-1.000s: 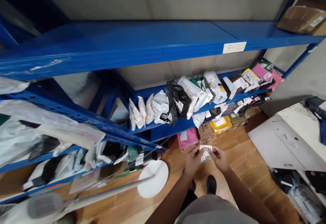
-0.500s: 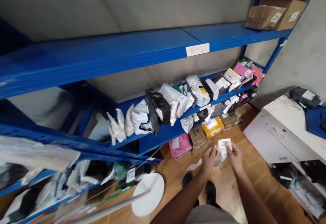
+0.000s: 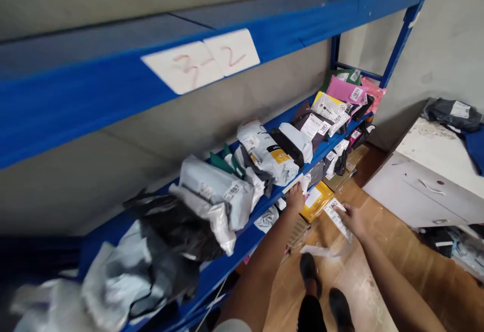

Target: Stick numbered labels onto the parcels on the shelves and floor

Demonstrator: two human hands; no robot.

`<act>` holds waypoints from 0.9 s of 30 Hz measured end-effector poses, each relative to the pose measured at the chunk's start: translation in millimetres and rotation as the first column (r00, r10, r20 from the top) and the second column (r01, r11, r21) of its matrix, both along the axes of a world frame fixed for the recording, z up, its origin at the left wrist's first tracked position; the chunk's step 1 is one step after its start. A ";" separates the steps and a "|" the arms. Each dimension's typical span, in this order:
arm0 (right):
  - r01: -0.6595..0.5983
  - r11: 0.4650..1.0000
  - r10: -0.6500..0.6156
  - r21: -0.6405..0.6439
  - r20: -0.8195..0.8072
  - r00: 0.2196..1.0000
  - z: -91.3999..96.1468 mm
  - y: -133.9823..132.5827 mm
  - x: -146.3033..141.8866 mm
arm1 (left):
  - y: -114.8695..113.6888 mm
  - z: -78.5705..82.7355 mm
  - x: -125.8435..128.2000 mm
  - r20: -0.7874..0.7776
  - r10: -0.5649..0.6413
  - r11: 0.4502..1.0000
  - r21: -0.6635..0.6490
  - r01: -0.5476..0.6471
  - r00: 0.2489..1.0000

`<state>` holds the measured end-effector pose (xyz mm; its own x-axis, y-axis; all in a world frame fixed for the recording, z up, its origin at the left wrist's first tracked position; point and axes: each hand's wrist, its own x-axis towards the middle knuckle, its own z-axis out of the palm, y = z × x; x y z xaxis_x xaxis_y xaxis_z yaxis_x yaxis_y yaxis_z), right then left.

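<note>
My right hand [image 3: 352, 219] pinches the upper end of a white printed label slip [image 3: 338, 218], which bears a number and hangs slanted above the floor. Against the front edge of the blue shelf [image 3: 242, 239] rests my left hand [image 3: 295, 199], close under a small blank tag [image 3: 293, 184]; its fingers are bunched and partly hidden, so their grip is unclear. Just above that hand lies a white mailer bag with a yellow patch [image 3: 270, 153]. Behind and below the hands, a yellow parcel [image 3: 316, 200] sits low by the floor.
Numbered mailer bags, including a pink one [image 3: 346, 90] and a black one [image 3: 177, 223], line the shelf. An upper blue beam carries a handwritten sign [image 3: 202, 60]. To the right stands a white cabinet [image 3: 427, 186]. A paper strip [image 3: 319, 251] lies on the wooden floor.
My left hand has let go of the label slip and moved up-left to the shelf edge. The slip now hangs unfolded from my right hand. The view has come nearer the shelf.
</note>
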<state>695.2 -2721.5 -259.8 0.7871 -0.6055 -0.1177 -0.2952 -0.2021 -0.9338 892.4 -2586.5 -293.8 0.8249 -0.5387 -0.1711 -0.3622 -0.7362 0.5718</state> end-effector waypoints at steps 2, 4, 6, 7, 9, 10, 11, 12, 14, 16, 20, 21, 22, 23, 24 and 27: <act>-0.074 0.997 0.074 -0.018 0.034 0.997 -28.2 6.8 29.4 | -2.7 -23.7 25.5 0.028 -0.072 0.997 0.029 0.071 0.997; -0.108 0.993 0.110 -0.041 0.048 0.993 -53.0 11.2 57.6 | 1.6 -46.2 44.2 0.062 -0.107 0.994 0.037 0.105 0.992; -0.130 0.989 0.132 -0.067 0.034 0.991 -73.5 14.3 84.9 | 11.1 -66.5 56.5 0.090 -0.118 0.993 0.030 0.116 0.989; -0.142 0.986 0.144 -0.087 0.021 0.989 -82.0 15.8 98.1 | 17.0 -75.6 60.3 0.096 -0.121 0.993 0.025 0.119 0.988; -0.158 0.978 0.157 -0.137 -0.021 0.987 -95.5 19.2 123.4 | 29.4 -91.0 64.3 0.091 -0.128 0.992 0.016 0.128 0.987; -0.160 0.973 0.154 -0.167 -0.048 0.987 -100.8 21.0 135.2 | 35.1 -97.1 64.6 0.086 -0.133 0.991 0.011 0.133 0.987; -0.158 0.968 0.145 -0.197 -0.078 0.986 -105.2 22.9 146.2 | 40.2 -101.9 64.3 0.080 -0.138 0.990 0.005 0.138 0.987; -0.154 0.962 0.131 -0.226 -0.111 0.985 -109.1 24.7 156.3 | 44.3 -105.5 63.4 0.076 -0.141 0.990 -0.002 0.141 0.987; -0.144 0.949 0.096 -0.279 -0.178 0.979 -115.4 27.7 172.9 | 48.3 -108.9 60.7 0.079 -0.128 0.991 -0.017 0.130 0.989; -0.137 0.936 0.062 -0.323 -0.234 0.970 -120.5 29.9 184.1 | 45.9 -108.3 57.8 0.101 -0.086 0.995 -0.036 0.090 0.991; -0.118 0.909 -0.010 -0.399 -0.304 0.953 -126.8 32.9 190.8 | 26.0 -103.8 51.6 0.150 0.076 0.996 -0.050 -0.070 0.986; -0.111 0.902 -0.021 -0.417 -0.300 0.954 -127.6 33.6 189.7 | 19.8 -103.3 49.7 0.152 0.107 0.994 -0.044 -0.102 0.983; -0.102 0.898 -0.025 -0.428 -0.281 0.959 -128.2 34.2 187.7 | 13.7 -103.3 47.6 0.150 0.126 0.992 -0.036 -0.122 0.981; -0.093 0.898 -0.020 -0.431 -0.250 0.968 -128.8 34.4 184.8 | 8.0 -103.5 45.3 0.147 0.133 0.991 -0.028 -0.130 0.980; -0.085 0.903 -0.007 -0.422 -0.212 0.977 -129.3 34.2 181.0 | 3.0 -103.8 43.0 0.145 0.138 0.990 -0.022 -0.136 0.980; -0.029 0.939 -0.012 -0.342 -0.118 0.993 -131.3 29.0 164.5 | -5.1 -102.0 37.8 0.150 0.146 0.989 -0.007 -0.146 0.978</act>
